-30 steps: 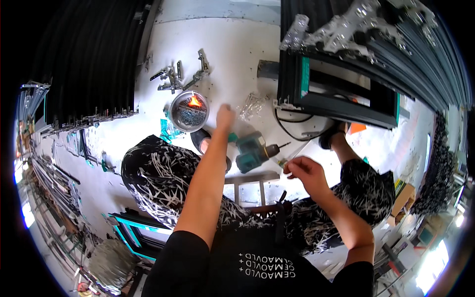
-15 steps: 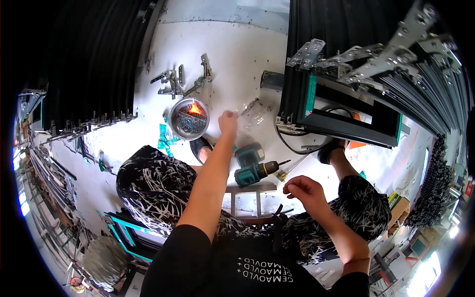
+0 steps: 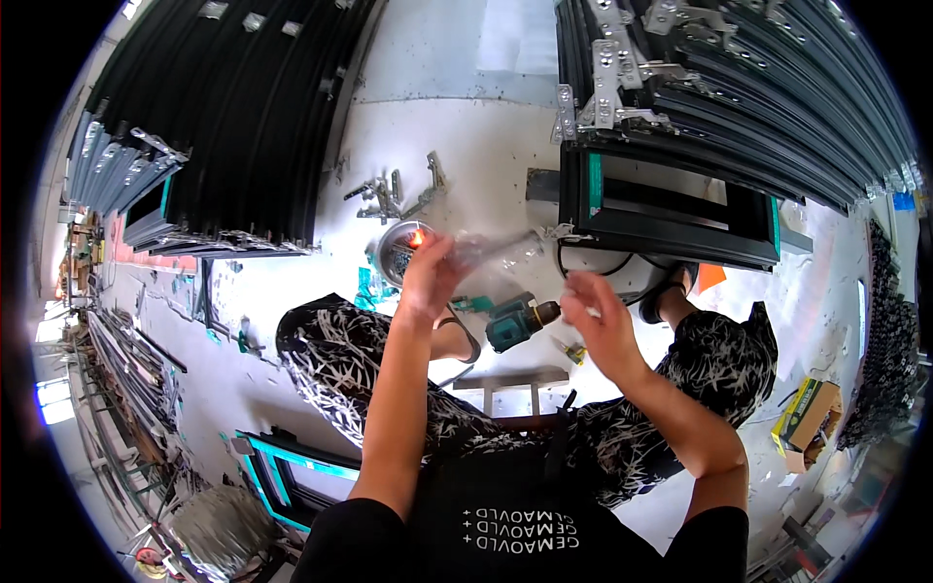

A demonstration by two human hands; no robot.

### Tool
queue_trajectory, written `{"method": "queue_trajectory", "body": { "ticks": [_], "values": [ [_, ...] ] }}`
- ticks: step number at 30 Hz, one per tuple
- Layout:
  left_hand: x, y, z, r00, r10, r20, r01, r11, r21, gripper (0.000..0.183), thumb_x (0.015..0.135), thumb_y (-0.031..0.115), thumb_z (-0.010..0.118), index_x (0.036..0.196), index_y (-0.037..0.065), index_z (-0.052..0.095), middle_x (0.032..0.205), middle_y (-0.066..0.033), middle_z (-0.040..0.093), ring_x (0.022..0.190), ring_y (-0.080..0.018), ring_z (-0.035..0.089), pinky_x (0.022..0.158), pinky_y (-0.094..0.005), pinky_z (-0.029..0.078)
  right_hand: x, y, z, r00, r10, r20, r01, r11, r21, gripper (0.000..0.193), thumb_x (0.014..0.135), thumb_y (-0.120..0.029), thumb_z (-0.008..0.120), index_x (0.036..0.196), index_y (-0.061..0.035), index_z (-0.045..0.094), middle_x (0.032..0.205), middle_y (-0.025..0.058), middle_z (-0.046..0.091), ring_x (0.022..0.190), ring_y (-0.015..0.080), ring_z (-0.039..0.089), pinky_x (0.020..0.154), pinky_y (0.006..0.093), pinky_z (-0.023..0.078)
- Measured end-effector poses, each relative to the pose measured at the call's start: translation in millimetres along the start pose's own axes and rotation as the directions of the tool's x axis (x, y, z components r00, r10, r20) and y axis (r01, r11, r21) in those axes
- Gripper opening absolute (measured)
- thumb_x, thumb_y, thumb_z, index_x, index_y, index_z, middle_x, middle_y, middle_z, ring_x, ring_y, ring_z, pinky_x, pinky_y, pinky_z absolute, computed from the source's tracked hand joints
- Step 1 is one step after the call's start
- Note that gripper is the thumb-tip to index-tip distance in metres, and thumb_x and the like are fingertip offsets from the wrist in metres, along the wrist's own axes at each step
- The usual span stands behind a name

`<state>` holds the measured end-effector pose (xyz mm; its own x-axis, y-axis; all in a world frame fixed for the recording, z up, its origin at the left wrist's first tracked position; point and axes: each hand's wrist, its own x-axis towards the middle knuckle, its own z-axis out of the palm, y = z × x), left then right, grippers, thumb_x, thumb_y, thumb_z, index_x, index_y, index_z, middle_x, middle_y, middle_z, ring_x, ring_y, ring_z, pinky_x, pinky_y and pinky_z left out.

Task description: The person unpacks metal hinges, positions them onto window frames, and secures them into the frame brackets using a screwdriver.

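Observation:
My left hand [image 3: 428, 277] is pinched around one end of a clear plastic bag [image 3: 501, 248], which stretches to the right and is smeared by motion. What the bag holds is hard to make out. Behind that hand, partly covered, is a round metal bowl [image 3: 385, 260] of small dark metal pieces with a bright orange patch in it. My right hand [image 3: 600, 321] is raised to the right with fingers apart and nothing visible in them. Between my hands a teal and black cordless drill [image 3: 513, 324] lies on the floor.
Metal hinge arms [image 3: 384, 197] lie beyond the bowl. Stacks of black frames stand at left [image 3: 233, 117] and right [image 3: 671, 233], the right one with hinges sticking out. A low stool [image 3: 510, 379] is between my legs. An open cardboard box [image 3: 814, 428] sits at far right.
My left hand has lifted the clear bag off the floor and come back toward me. My right hand has risen and its fingers have spread. The whole view has shifted.

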<state>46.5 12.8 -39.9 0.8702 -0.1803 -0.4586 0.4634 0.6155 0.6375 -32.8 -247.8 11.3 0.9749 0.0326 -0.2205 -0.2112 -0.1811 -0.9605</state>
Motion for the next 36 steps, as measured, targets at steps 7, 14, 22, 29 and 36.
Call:
{"method": "queue_trajectory", "body": {
  "ticks": [7,14,22,29,36],
  "values": [
    [-79,11,46,0.986,-0.087,0.141,0.089,0.996,-0.013,0.018,0.094,0.022,0.064,0.101,0.008,0.054,0.111,-0.0178,0.068,0.114,-0.0342,0.064,0.103,-0.0465,0.048,10,-7,-9,0.896,0.353,0.269,-0.429,0.843,0.324,0.047,0.098,-0.028,0.062,0.131,0.0032,0.051,0.111,0.0122,0.063,0.091,0.0186,0.066,0.082,0.0316,0.059],
    [-89,-7,36,0.808,0.573,0.136,-0.306,0.211,0.928,0.009,0.088,0.01,0.069,0.085,0.003,0.064,0.09,-0.0082,0.067,0.082,-0.0189,0.063,0.078,-0.0321,0.049,-17,-8,-2,0.969,0.088,0.231,-0.137,0.969,0.207,0.033,0.091,-0.015,0.07,0.113,0.0082,0.061,0.087,0.0111,0.069,0.07,0.0159,0.066,0.062,0.0271,0.052],
    [-121,-38,117,0.43,0.754,0.497,-0.422,-0.319,0.848,0.009,0.084,0.004,0.068,0.084,0.001,0.059,0.091,-0.0145,0.06,0.085,-0.0349,0.054,0.074,-0.0427,0.045,-36,-22,6,0.995,-0.082,-0.063,0.087,0.993,0.075,0.027,0.09,-0.01,0.069,0.11,0.0068,0.063,0.079,0.01,0.066,0.065,0.0128,0.063,0.06,0.0272,0.054],
    [-123,-18,94,0.579,0.743,0.335,-0.432,-0.069,0.899,0.011,0.093,0.012,0.061,0.097,0.003,0.064,0.088,-0.0123,0.067,0.081,-0.0304,0.061,0.073,-0.0401,0.046,-16,-19,-21,0.984,0.119,0.129,-0.167,0.865,0.473,0.03,0.093,-0.011,0.068,0.115,0.0082,0.06,0.087,0.0089,0.065,0.066,0.0135,0.06,0.06,0.0281,0.055],
    [-118,1,89,0.79,0.612,-0.013,-0.468,0.618,0.631,0.017,0.1,0.019,0.06,0.106,0.004,0.065,0.089,0.0004,0.068,0.084,-0.0062,0.057,0.077,-0.0213,0.045,-21,-26,-28,0.959,0.099,0.264,-0.234,0.801,0.551,0.034,0.095,-0.015,0.066,0.118,0.0083,0.058,0.087,0.0108,0.066,0.071,0.0163,0.063,0.064,0.0293,0.056]
  ]
}}
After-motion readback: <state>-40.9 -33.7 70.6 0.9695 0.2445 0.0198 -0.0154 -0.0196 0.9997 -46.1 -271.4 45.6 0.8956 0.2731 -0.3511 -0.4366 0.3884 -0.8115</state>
